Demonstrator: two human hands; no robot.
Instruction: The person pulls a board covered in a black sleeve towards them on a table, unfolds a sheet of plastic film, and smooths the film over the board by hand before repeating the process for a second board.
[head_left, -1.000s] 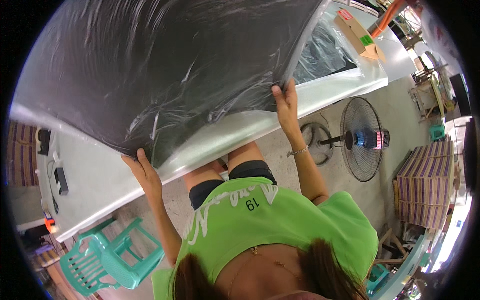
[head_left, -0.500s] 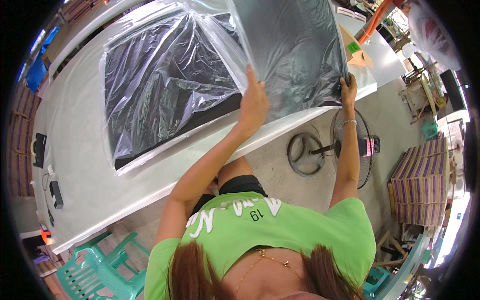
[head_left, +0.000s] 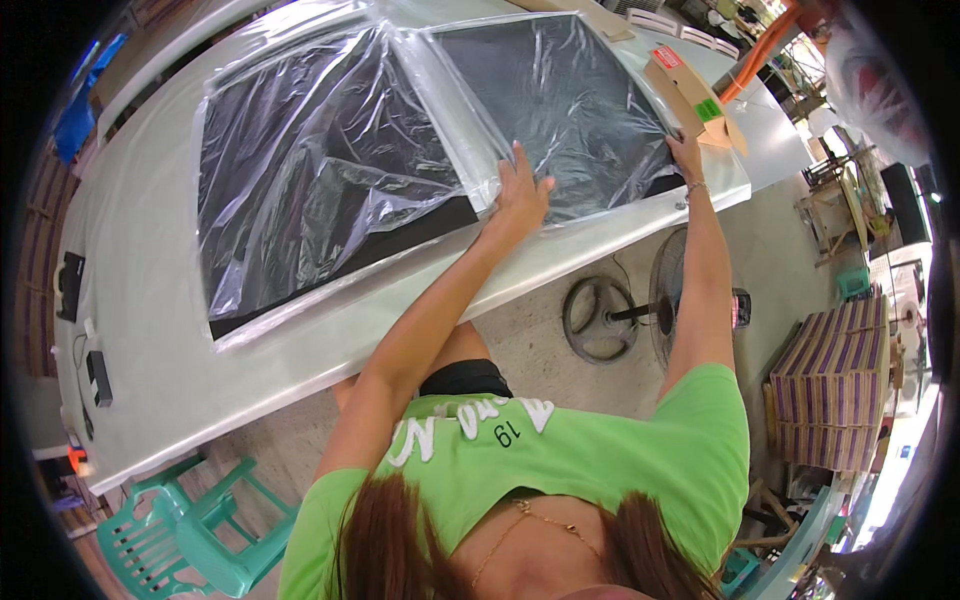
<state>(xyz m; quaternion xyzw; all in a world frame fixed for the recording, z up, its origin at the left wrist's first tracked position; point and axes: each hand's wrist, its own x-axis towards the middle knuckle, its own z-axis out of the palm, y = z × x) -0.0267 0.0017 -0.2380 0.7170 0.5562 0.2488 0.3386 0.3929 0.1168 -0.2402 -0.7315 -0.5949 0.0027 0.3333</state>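
A black panel wrapped in clear plastic (head_left: 570,100) lies on the white table (head_left: 160,400), at its right part. My left hand (head_left: 520,190) is on the panel's near left corner, fingers over the plastic and holding the edge. At the panel's right edge, my right hand (head_left: 686,155) grips it. A second, larger black panel in clear plastic (head_left: 320,170) lies flat to the left, its right edge meeting the first one.
An open cardboard box with a green tag (head_left: 690,85) sits just beyond my right hand. Small black devices (head_left: 98,375) lie on the table's left end. A floor fan (head_left: 660,310), a green plastic chair (head_left: 170,530) and stacked striped cartons (head_left: 830,390) stand on the floor.
The wrapped panel, held up close over the table a second ago, has come down to the right and now lies flat beside the other one. Both hands stayed on it.
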